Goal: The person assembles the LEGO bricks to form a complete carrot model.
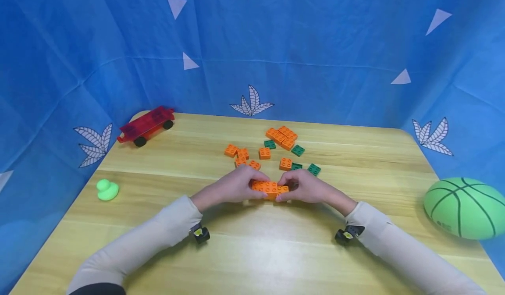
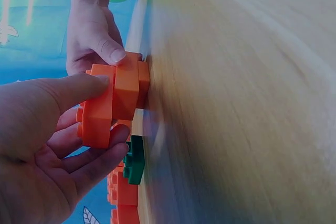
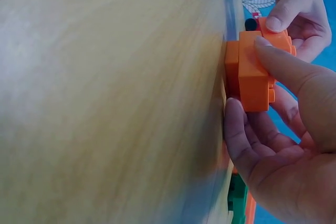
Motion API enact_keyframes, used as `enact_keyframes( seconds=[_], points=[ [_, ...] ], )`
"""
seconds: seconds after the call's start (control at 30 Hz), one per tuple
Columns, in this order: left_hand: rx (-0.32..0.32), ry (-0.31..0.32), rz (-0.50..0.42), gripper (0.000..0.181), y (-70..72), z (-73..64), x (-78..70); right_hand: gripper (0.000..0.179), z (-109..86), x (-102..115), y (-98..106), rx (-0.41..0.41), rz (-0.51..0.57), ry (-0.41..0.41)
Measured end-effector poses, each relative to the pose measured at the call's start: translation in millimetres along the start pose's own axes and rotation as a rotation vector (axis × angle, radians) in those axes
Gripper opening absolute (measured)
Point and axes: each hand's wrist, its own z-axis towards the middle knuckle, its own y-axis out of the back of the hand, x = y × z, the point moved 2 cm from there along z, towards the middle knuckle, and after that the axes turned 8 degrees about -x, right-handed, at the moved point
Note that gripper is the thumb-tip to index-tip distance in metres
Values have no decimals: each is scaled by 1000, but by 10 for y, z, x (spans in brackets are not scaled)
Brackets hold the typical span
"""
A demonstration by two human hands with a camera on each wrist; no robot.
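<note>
In the head view, a stack of orange toy building bricks (image 1: 266, 187) is held low over the table between both hands. The left hand (image 1: 238, 185) pinches a long studded upper brick (image 2: 97, 111) with its thumb on the near side and its fingers behind. From the other end, the right hand (image 1: 307, 186) grips an orange brick (image 3: 253, 72) of the same stack, thumb in front and fingers curled behind. A smaller orange brick (image 3: 231, 69) shows at the bottom of the stack, close to the tabletop. Parts of the stack are hidden by fingers.
Loose orange bricks (image 1: 264, 153) and green bricks (image 1: 314, 169) lie scattered beyond the hands. A red toy car (image 1: 146, 126) stands at the back left, a green rubber duck (image 1: 107, 190) at the left. A green ball (image 1: 465, 208) is at the table's right edge. Blue cloth (image 1: 315, 32) surrounds the table.
</note>
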Motion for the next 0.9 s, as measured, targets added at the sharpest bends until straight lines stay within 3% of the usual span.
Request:
enact_keyframes(
  seconds=[0.4, 0.63, 0.77, 0.9],
  points=[
    [26, 5, 27, 31, 15, 29, -37, 24, -9, 9, 3, -17, 18, 6],
    [5, 10, 15, 33, -4, 12, -42, 24, -11, 35, 3, -15, 18, 11],
    [-23, 16, 16, 33, -40, 4, -29, 25, -17, 67, 8, -25, -23, 31],
    [-37, 14, 21, 33, -80, -8, -8, 27, -25, 164, 34, -39, -151, 74]
  ],
)
